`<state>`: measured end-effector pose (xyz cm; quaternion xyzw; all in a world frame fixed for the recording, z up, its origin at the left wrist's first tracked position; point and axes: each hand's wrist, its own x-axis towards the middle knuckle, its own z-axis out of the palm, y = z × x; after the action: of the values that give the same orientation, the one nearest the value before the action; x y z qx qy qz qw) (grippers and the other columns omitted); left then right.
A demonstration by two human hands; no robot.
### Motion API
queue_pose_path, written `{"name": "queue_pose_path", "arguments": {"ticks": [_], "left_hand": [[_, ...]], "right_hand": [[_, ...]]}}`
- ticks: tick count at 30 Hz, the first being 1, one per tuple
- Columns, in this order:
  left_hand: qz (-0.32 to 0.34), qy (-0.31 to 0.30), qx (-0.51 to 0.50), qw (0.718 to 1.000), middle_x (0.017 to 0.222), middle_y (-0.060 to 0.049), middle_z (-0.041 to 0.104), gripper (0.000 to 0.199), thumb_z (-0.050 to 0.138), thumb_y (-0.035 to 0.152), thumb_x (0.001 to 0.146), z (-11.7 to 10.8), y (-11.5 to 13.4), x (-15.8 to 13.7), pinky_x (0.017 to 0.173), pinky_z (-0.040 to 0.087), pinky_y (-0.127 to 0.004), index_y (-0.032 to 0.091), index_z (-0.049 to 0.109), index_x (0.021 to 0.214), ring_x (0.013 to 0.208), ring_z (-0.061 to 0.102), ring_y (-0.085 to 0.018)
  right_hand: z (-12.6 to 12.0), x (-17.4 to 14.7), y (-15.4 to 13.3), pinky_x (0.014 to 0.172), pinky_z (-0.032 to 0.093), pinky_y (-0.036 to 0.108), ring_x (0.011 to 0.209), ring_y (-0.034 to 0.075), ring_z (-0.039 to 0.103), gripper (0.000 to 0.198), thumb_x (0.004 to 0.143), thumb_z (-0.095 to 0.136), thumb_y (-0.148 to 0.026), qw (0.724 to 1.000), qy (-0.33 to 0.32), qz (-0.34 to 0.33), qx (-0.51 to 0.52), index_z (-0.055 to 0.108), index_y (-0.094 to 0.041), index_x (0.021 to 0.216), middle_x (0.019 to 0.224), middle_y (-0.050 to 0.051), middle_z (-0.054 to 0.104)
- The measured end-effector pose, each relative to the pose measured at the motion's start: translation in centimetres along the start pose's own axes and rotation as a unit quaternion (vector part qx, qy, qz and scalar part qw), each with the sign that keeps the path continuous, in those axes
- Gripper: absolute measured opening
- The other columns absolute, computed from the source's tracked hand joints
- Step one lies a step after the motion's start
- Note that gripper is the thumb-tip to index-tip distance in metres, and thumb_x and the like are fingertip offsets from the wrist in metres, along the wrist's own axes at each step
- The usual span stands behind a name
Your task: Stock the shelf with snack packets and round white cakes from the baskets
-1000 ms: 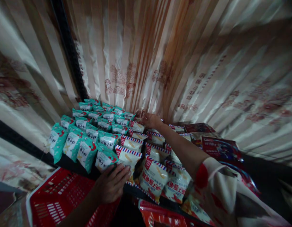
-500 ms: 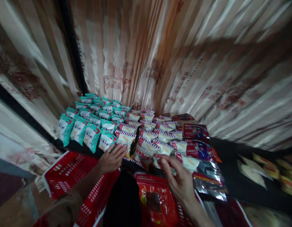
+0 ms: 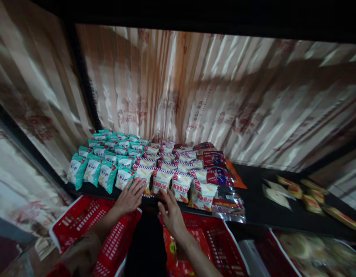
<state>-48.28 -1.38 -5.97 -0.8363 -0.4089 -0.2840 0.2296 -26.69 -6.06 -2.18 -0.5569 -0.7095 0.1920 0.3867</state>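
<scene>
My left hand [image 3: 129, 197] lies with its fingers stretched against the front of a white snack bag [image 3: 143, 174] with a striped top edge. Beside it, my right hand [image 3: 172, 216] has its fingers apart and touches the lower front of another white snack bag [image 3: 161, 179]. Neither hand grips anything. Several more white bags stand in rows behind, and two at the front right [image 3: 181, 186] lean close together. To the left, teal snack bags [image 3: 92, 169] fill rows on the black shelf [image 3: 253, 196].
Dark red packets [image 3: 214, 158] and an orange packet [image 3: 234, 175] lie right of the white bags. Farther right are small yellow packs [image 3: 312, 204]. Red baskets [image 3: 76, 215] stand below the shelf edge, one holding an orange-red package [image 3: 199, 240]. A patterned curtain [image 3: 166, 84] hangs behind.
My right hand has moved left, from the right-hand white bags to the middle one. The front white bags now stand straighter in a row. The view has tilted up, showing a dark upper beam.
</scene>
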Motion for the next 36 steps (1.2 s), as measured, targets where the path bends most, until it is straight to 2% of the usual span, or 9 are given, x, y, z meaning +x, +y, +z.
{"name": "queue_pose_path", "arguments": {"ticks": [4,8,14,18,22,25,30,33,36], "left_hand": [[-0.002,-0.005,0.002,1.0,0.136,-0.009,0.048,0.044,0.046,0.029,0.087,0.0,0.0,0.0,0.112,0.021,-0.045,0.017,0.048,0.129,0.135,0.03,-0.024],[-0.003,0.003,-0.003,1.0,0.135,-0.009,0.049,0.042,0.046,0.028,0.087,0.2,0.0,-0.2,0.112,0.022,-0.045,0.017,0.049,0.128,0.134,0.031,-0.024],[0.012,0.031,0.018,0.999,0.132,-0.009,0.053,0.044,0.048,0.024,0.086,0.3,0.2,-0.3,0.114,0.015,-0.045,0.016,0.048,0.129,0.135,0.029,-0.021],[0.053,0.035,0.027,0.998,0.132,-0.008,0.054,0.044,0.051,0.023,0.085,-0.4,0.7,0.2,0.115,0.012,-0.044,0.016,0.048,0.129,0.137,0.024,-0.02],[0.156,0.012,0.006,0.988,0.143,-0.002,0.042,0.044,0.052,0.03,0.086,-1.0,2.1,1.3,0.114,0.013,-0.042,0.024,0.048,0.129,0.138,0.022,-0.02],[0.205,0.02,-0.009,0.979,0.146,0.001,0.037,0.037,0.049,0.026,0.088,-0.8,3.9,2.4,0.114,0.015,-0.041,0.026,0.052,0.125,0.137,0.023,-0.019],[0.148,0.013,-0.041,0.988,0.142,-0.003,0.043,0.035,0.048,0.027,0.087,-0.1,6.8,4.0,0.113,0.017,-0.041,0.02,0.055,0.121,0.136,0.025,-0.022],[0.117,0.001,-0.047,0.992,0.143,-0.003,0.041,0.035,0.047,0.029,0.088,0.1,7.6,4.0,0.113,0.017,-0.042,0.018,0.056,0.12,0.136,0.026,-0.023],[0.089,-0.017,-0.047,0.995,0.145,-0.003,0.038,0.036,0.047,0.028,0.088,0.1,7.6,3.6,0.112,0.022,-0.043,0.018,0.055,0.121,0.136,0.025,-0.024]], "right_hand": [[0.5,0.5,-0.1,0.101,0.041,0.044,0.122,0.026,0.049,0.04,0.088,0.04,-0.029,1.0,0.017,-0.01,0.006,0.057,-0.017,0.122,0.132,0.017,0.05],[0.7,0.3,0.3,0.101,0.042,0.043,0.122,0.025,0.049,0.038,0.087,0.041,-0.026,0.999,0.013,-0.022,0.019,0.06,-0.018,0.118,0.13,0.016,0.052],[0.2,0.0,0.7,0.1,0.044,0.041,0.122,0.025,0.049,0.034,0.086,0.042,-0.025,1.0,0.001,-0.011,0.018,0.065,-0.018,0.109,0.131,0.015,0.052],[-1.0,-0.3,0.2,0.099,0.045,0.043,0.122,0.026,0.049,0.033,0.087,0.04,-0.026,1.0,-0.002,-0.02,0.002,0.066,-0.017,0.106,0.132,0.016,0.051],[-3.0,0.0,-0.5,0.094,0.049,0.04,0.113,0.024,0.056,0.033,0.089,0.038,-0.028,0.999,0.004,-0.036,-0.016,0.064,-0.022,0.109,0.121,0.012,0.06],[-5.4,2.1,-1.3,0.089,0.051,0.035,0.101,0.021,0.061,0.034,0.092,0.035,-0.028,0.997,0.001,-0.07,-0.038,0.061,-0.024,0.113,0.108,0.009,0.065],[-8.7,9.1,-3.0,0.089,0.046,0.032,0.102,0.021,0.056,0.035,0.09,0.037,-0.021,0.971,-0.053,-0.12,-0.2,0.059,-0.021,0.118,0.11,0.008,0.064],[-8.9,13.1,-3.7,0.09,0.042,0.031,0.103,0.021,0.056,0.033,0.091,0.039,-0.022,0.936,-0.127,-0.114,-0.308,0.062,-0.021,0.114,0.109,0.008,0.065],[-8.2,15.7,-3.8,0.084,0.043,0.029,0.101,0.021,0.058,0.033,0.092,0.039,-0.029,0.908,-0.187,-0.097,-0.362,0.059,-0.022,0.117,0.105,0.009,0.068]]}}
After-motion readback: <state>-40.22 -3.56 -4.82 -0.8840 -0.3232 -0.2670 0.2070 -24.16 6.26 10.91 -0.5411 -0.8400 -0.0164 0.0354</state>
